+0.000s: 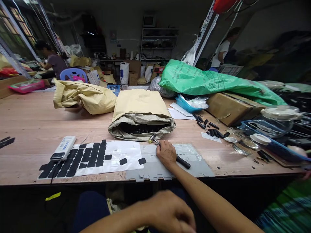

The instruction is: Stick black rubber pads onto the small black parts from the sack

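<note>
My right hand [167, 153] is closed over the shaft of a small hammer [183, 161] that lies on a grey board [152, 165]. The hammer has a black handle and a small yellowish metal head pointing away to the left. In the foreground, below the table edge, my left hand [170, 210] is blurred by motion. Its fingers bend downward, and whether they hold anything cannot be made out. Left of the board, a white sheet [131, 152] carries rows of black rounded-square pieces [92, 155]. Behind the hammer stands a tan woven sack [142, 103], its mouth showing dark contents.
A white device [63, 147] with a cable sits on the sheet's left part. Another tan sack [85, 97] lies behind. At right are black handle-like parts [215, 132], a cardboard box [228, 106], a green sack [206, 79] and a lidded jar [277, 119]. Two people are in the background.
</note>
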Action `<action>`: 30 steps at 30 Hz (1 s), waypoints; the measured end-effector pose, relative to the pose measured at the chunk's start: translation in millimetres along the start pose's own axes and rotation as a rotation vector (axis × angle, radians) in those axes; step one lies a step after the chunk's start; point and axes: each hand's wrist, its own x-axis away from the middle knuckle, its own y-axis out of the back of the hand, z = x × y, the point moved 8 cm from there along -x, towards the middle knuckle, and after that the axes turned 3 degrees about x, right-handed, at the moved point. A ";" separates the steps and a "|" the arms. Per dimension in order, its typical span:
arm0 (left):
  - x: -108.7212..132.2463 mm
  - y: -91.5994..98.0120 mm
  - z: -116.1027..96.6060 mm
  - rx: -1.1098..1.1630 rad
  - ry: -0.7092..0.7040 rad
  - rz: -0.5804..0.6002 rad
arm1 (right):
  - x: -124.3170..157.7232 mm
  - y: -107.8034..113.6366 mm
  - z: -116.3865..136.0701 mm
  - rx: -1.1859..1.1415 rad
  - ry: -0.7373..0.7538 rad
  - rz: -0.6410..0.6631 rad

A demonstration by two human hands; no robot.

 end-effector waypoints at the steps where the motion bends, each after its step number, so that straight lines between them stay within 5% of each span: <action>1: 0.0 31.2 1.7 -0.070 0.014 -0.132 | 0.0 0.0 0.0 0.002 -0.001 -0.003; 7: 50.6 238.0 20.1 -0.377 0.217 -1.130 | 0.1 -0.6 -0.6 0.002 -0.002 -0.039; 9: 69.1 281.1 31.4 -0.510 0.374 -1.290 | -0.2 -1.1 -1.1 -0.002 -0.005 -0.044; 11: 78.2 308.6 43.5 -0.594 0.511 -1.323 | -0.5 -1.5 -1.3 -0.010 -0.006 -0.045; 15: 77.5 329.6 65.4 -0.602 0.657 -1.240 | -1.0 -0.5 -1.5 -0.015 -0.006 -0.054; 24: 67.9 331.8 83.4 -0.583 0.800 -1.207 | -1.2 -0.9 -1.1 -0.005 -0.003 -0.050; 27: 73.2 323.9 71.1 -0.627 0.659 -1.252 | -1.4 -1.5 -1.0 -0.002 -0.006 -0.044; 30: 84.6 295.7 52.3 -0.681 0.352 -1.267 | -1.3 -1.4 -1.1 -0.002 -0.008 -0.041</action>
